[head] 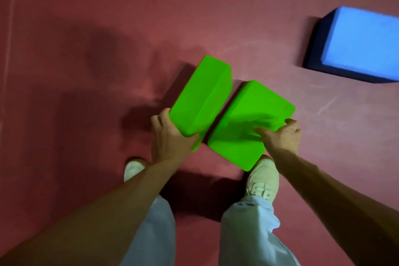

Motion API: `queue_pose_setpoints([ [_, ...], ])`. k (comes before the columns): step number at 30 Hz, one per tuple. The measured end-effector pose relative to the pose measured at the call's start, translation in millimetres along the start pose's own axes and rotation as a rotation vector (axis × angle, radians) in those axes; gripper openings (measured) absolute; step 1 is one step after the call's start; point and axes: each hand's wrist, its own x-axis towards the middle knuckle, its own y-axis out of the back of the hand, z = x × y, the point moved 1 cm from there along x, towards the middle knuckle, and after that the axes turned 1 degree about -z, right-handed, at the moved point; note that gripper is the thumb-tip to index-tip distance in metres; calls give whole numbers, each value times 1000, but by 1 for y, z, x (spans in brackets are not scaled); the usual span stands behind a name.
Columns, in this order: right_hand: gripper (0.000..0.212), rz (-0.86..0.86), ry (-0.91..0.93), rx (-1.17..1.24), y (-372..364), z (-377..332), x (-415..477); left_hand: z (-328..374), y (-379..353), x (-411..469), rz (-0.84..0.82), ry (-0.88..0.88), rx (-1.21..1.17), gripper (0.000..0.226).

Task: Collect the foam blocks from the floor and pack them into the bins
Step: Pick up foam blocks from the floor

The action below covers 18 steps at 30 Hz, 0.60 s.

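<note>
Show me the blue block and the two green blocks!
blue block (362, 43): head view, its bright top face.
left green block (198, 97): head view, its broad face.
right green block (241, 114): head view, its top face.

Pale blue loose trousers (155, 233), cream lace-up sneakers (263, 179)

I see a dark red floor (86, 84); on it lie a blue block (362, 43), the right green block (244, 110), seemingly flat, and two white shoes (264, 176)
</note>
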Motion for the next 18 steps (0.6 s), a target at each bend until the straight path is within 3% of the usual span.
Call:
queue_pose_setpoints([
  [4, 95, -151, -269, 195, -2, 38, 25, -1, -22, -7, 8, 27, 75, 94],
  [7, 72, -368, -334, 393, -18, 50, 24, -12, -28, -4, -17, 58, 121, 96],
  [8, 76, -422, -338, 433, -26, 54, 25, -15, -30, -3, -31, 66, 135, 97],
  [11, 124, -430, -317, 495, -62, 80, 45, -20, -35, -2, -68, 76, 179, 97],
  [12, 128, -398, -325, 511, -67, 82, 48, -21, -37, -2, -75, 76, 185, 97],
  [16, 69, -377, -372, 594, -53, 61, 32, -23, -37, -1, -82, 74, 169, 96],
  [18, 62, -422, -356, 630, -47, 60, 28, -17, -34, 0, -67, 99, 146, 95],
])
